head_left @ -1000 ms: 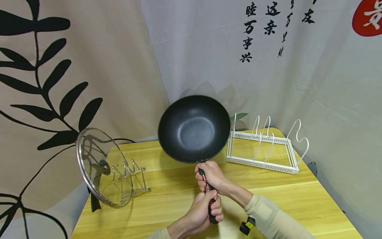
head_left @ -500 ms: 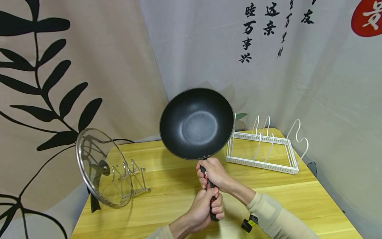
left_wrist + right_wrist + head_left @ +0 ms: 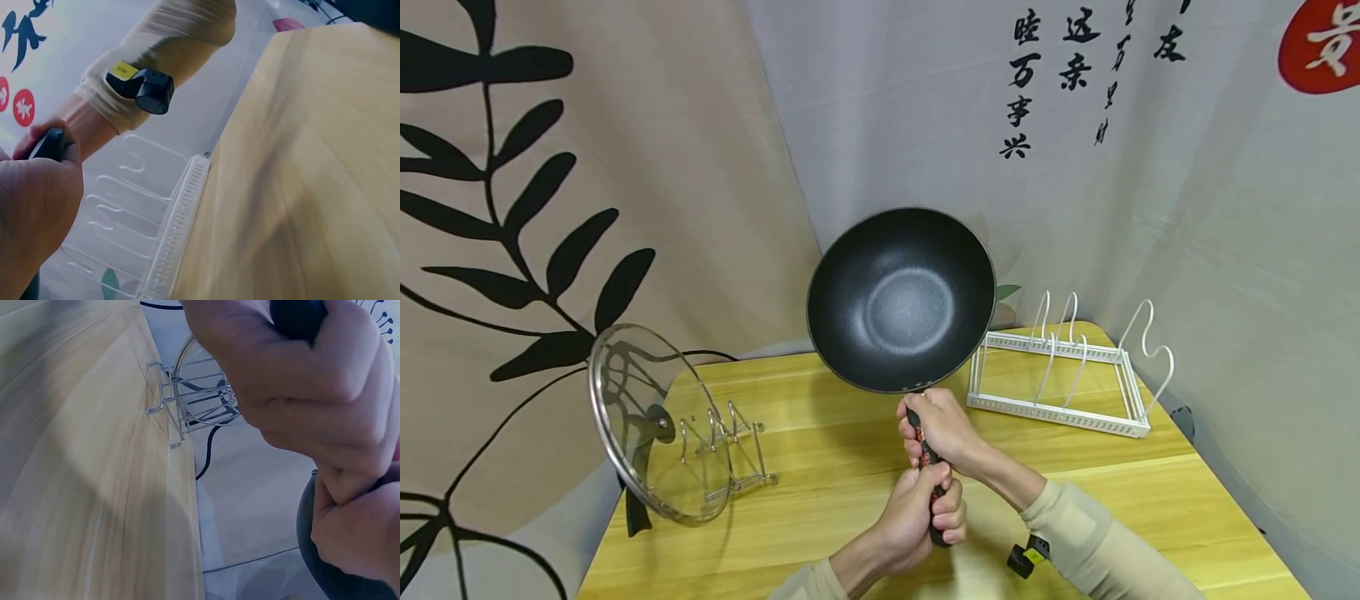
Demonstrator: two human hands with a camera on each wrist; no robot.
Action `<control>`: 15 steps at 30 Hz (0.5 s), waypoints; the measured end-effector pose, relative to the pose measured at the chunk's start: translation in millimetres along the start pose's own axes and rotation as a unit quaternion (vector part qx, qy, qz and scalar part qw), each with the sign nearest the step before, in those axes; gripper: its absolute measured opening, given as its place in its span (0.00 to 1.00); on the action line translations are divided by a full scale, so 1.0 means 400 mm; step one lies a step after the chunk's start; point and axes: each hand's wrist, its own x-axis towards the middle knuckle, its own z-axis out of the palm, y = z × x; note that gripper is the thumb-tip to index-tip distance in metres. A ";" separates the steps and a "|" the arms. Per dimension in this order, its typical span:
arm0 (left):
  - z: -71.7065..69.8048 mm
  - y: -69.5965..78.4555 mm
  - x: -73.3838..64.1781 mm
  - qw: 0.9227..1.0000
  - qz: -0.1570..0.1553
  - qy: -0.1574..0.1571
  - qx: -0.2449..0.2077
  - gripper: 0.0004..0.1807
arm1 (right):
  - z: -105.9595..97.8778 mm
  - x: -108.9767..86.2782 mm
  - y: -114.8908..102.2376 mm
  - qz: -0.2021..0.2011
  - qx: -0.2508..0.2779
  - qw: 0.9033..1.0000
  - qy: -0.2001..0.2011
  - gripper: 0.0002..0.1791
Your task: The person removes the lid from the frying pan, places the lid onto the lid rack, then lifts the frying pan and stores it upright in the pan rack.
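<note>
A black wok (image 3: 910,310) is held up over the table, tilted so that its inside faces me. My right hand (image 3: 942,429) grips the upper part of its black handle (image 3: 929,455), close to the pan. Just below, my left hand (image 3: 917,512) wraps around the lower part, thumb along the top. The handle's butt end sticks out beneath the left hand. Both hands also show close together in the right wrist view, where the wok's rim (image 3: 309,531) is partly hidden behind them.
At left, a glass lid (image 3: 688,492) with a metal rim leans upright in a small wire rack (image 3: 752,479). A white rack (image 3: 1060,412) with several upright loops stands at the right back of the wooden table (image 3: 820,492). Printed cloth (image 3: 887,125) hangs behind.
The wok has risen and moved slightly to the right, with both hands keeping their grip on the handle. The lid and both racks stay in place.
</note>
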 end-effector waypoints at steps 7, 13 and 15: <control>-0.007 0.002 0.010 0.999 0.019 -0.032 0.000 0.23 | -0.002 0.001 -0.012 -0.016 -0.022 0.999 0.017 0.15; -0.012 0.000 0.021 0.998 0.024 -0.051 -0.006 0.23 | -0.006 -0.001 -0.022 -0.022 -0.035 0.999 0.030 0.15; -0.013 0.000 0.025 0.998 0.026 -0.057 -0.011 0.23 | -0.008 -0.003 -0.025 -0.024 -0.036 0.999 0.033 0.14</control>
